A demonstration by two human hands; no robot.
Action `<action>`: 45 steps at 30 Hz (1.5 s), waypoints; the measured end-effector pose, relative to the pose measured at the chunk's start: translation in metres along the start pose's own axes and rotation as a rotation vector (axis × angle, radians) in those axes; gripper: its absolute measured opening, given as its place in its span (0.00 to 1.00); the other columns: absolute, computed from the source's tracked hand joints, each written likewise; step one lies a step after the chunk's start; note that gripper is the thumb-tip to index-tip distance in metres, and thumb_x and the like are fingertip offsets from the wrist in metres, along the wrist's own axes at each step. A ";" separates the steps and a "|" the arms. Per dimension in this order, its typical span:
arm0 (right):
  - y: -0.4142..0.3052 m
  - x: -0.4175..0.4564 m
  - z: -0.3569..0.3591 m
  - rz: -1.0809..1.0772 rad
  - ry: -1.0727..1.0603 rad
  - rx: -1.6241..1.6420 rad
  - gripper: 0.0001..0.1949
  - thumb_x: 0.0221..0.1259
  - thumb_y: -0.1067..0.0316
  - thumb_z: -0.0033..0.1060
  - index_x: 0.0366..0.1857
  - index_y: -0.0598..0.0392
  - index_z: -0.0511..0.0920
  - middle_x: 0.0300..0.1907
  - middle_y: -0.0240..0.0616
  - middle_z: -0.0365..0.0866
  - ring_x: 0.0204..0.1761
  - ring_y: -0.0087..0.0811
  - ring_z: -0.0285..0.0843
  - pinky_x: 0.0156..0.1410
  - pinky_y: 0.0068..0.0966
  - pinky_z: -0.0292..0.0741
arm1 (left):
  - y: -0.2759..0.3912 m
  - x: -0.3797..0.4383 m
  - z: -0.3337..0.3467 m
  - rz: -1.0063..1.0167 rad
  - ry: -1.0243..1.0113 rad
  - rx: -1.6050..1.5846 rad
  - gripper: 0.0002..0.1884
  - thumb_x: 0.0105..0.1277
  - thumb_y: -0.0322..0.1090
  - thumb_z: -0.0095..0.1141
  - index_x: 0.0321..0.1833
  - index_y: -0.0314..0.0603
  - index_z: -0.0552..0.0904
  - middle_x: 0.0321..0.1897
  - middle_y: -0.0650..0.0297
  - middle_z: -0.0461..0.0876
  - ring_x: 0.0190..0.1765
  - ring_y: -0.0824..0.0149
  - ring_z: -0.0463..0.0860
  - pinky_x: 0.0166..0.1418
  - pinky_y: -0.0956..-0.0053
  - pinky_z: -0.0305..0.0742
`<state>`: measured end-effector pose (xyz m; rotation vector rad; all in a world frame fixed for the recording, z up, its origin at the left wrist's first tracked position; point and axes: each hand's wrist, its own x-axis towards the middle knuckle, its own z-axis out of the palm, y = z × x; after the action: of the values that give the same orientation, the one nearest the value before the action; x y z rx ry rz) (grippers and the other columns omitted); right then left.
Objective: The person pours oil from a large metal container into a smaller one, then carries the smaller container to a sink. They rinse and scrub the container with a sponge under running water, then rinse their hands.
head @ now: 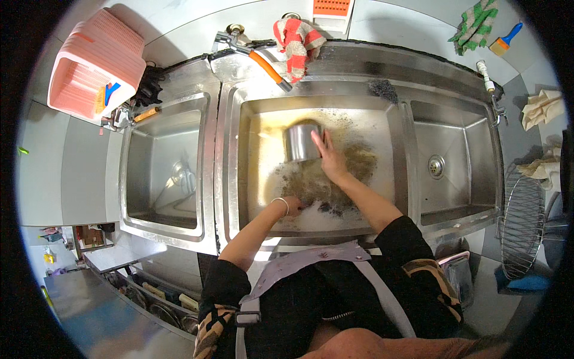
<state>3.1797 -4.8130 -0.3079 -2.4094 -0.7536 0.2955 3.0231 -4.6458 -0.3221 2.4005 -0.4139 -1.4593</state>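
Before me is the middle stainless steel sink basin, holding murky brown, foamy water. My right hand is on the right side of a cylindrical metal pot, which is tilted in the basin with its curved wall towards me. Low in the basin, my left hand, with a bracelet at the wrist, is partly in the dirty water beside dark residue. Its fingertips are hidden, and whether they hold anything does not show. A black scouring pad lies on the basin's back right rim.
An orange-handled faucet and a red-striped cloth are at the back. Basins stand left and right. Pink baskets sit back left; a wire rack is at the right. A blue-handled brush lies back right.
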 end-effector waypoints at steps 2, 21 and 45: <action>-0.001 -0.011 0.023 -0.034 -0.043 -0.034 0.47 0.67 0.86 0.48 0.82 0.18 0.50 0.84 0.58 0.46 0.58 0.57 0.85 0.55 0.43 0.86 | 0.004 -0.019 -0.008 -0.060 0.116 -0.223 0.23 0.74 0.45 0.54 0.65 0.40 0.82 0.63 0.49 0.84 0.63 0.46 0.82 0.68 0.54 0.76; -0.010 0.010 0.033 -0.106 -0.482 -0.263 0.14 0.64 0.73 0.57 0.52 0.64 0.82 0.51 0.57 0.85 0.55 0.56 0.84 0.58 0.46 0.81 | 0.003 -0.011 -0.028 -0.068 0.750 -1.827 0.30 0.72 0.26 0.45 0.78 0.51 0.65 0.61 0.54 0.79 0.47 0.54 0.88 0.36 0.62 0.93; -0.022 -0.052 0.009 -0.587 -0.596 -0.048 0.10 0.67 0.66 0.59 0.48 0.53 0.82 0.47 0.47 0.86 0.46 0.53 0.85 0.48 0.50 0.81 | -0.061 0.009 0.012 -0.286 1.228 -1.334 0.22 0.73 0.32 0.59 0.67 0.32 0.76 0.61 0.48 0.83 0.57 0.52 0.86 0.57 0.60 0.84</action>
<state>3.1241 -4.8246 -0.3000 -2.0181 -1.6928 0.7631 3.0219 -4.5947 -0.3588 1.6512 0.9070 0.0782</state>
